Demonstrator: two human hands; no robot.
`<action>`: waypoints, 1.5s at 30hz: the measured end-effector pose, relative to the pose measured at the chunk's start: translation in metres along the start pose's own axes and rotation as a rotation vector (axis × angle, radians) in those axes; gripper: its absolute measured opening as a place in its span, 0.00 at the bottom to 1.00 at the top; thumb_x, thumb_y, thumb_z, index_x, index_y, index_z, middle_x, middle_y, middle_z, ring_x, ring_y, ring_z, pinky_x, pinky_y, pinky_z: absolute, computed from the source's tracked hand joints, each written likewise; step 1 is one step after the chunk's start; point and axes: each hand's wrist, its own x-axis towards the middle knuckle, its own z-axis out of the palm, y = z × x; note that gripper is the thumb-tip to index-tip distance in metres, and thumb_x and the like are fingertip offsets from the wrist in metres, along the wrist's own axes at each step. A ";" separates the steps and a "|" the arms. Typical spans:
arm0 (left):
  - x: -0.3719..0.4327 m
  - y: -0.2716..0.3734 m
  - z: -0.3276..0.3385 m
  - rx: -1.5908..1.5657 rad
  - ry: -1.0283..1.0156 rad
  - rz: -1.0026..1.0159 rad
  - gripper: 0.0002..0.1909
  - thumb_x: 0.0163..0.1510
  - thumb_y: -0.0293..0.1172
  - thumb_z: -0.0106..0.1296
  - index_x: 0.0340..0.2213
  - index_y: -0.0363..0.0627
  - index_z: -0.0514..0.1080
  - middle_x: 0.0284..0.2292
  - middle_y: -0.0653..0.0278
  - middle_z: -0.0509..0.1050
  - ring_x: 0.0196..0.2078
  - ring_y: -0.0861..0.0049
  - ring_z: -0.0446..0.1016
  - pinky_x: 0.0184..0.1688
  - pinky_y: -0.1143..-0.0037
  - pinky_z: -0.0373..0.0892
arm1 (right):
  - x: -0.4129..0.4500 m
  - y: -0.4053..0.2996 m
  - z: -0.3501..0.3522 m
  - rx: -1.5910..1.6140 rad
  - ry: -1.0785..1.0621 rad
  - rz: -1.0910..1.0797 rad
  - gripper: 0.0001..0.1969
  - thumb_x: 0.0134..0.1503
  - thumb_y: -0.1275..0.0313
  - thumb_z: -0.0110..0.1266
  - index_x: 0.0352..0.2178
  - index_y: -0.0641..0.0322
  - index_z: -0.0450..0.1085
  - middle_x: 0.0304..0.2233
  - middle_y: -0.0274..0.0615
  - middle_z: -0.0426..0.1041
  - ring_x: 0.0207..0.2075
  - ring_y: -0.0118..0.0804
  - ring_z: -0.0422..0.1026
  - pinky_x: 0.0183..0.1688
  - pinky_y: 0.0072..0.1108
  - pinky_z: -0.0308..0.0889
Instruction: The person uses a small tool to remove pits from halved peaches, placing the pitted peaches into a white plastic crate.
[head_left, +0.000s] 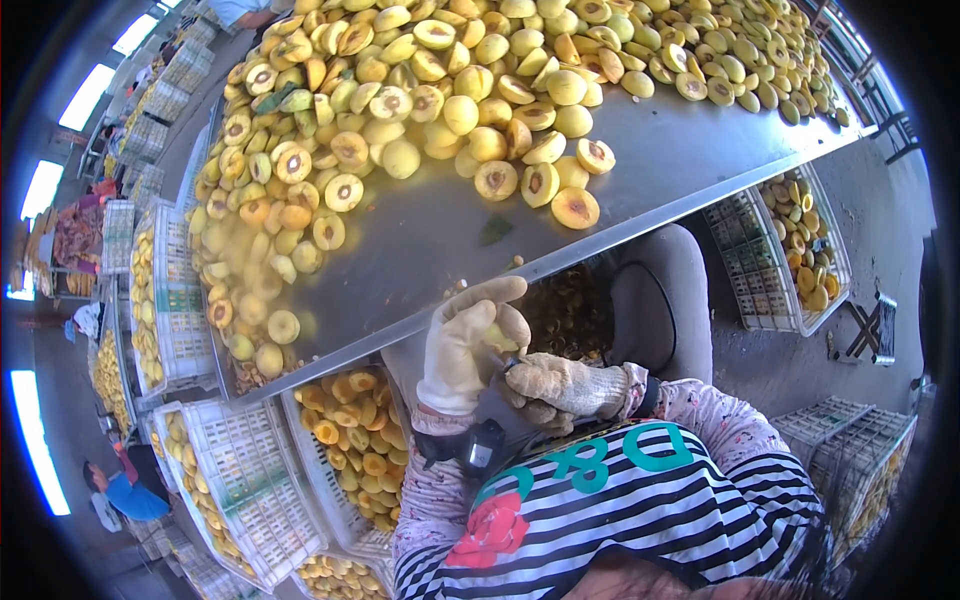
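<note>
My left hand (459, 349), in a pale glove, holds a yellow stone-fruit piece (501, 339) between thumb and fingers, just off the table's near edge. Close against it is my right hand (566, 388), in a knitted glove, closed around a small tool (511, 364). Only the tool's dark end shows; its working tip is hidden at the fruit. Beyond both hands, a steel table (405, 247) carries a large heap of halved yellow stone fruit (472, 90), many with brown pits or hollows facing up. A green leaf (495, 229) lies on the bare metal.
A crate of pitted halves (349, 442) stands below the table at left, beside more white plastic crates (244, 480). Another fruit-filled crate (787, 247) sits at right, near a folding stool (868, 330). Dark scraps (566, 315) lie below my hands. Other people (135, 491) are at left.
</note>
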 end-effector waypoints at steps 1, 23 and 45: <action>0.002 0.001 0.003 0.008 -0.003 -0.011 0.18 0.56 0.28 0.45 0.44 0.27 0.72 0.25 0.56 0.77 0.26 0.68 0.75 0.30 0.71 0.72 | -0.002 -0.002 0.002 -0.127 0.052 -0.018 0.22 0.62 0.46 0.45 0.26 0.52 0.61 0.14 0.26 0.55 0.12 0.20 0.53 0.13 0.15 0.49; -0.051 0.081 -0.006 1.975 0.535 0.619 0.16 0.49 0.29 0.56 0.41 0.45 0.75 0.47 0.54 0.73 0.52 0.59 0.69 0.55 0.65 0.65 | -0.015 0.001 -0.009 0.149 0.290 -0.134 0.20 0.63 0.50 0.44 0.27 0.53 0.60 0.13 0.29 0.58 0.10 0.23 0.55 0.12 0.15 0.53; 0.057 0.017 0.028 0.692 0.217 0.246 0.19 0.46 0.15 0.54 0.41 0.39 0.64 0.36 0.59 0.71 0.38 0.69 0.76 0.43 0.70 0.75 | -0.037 -0.028 -0.008 -0.168 0.391 -0.375 0.15 0.63 0.55 0.48 0.29 0.54 0.61 0.15 0.32 0.63 0.11 0.24 0.60 0.12 0.17 0.55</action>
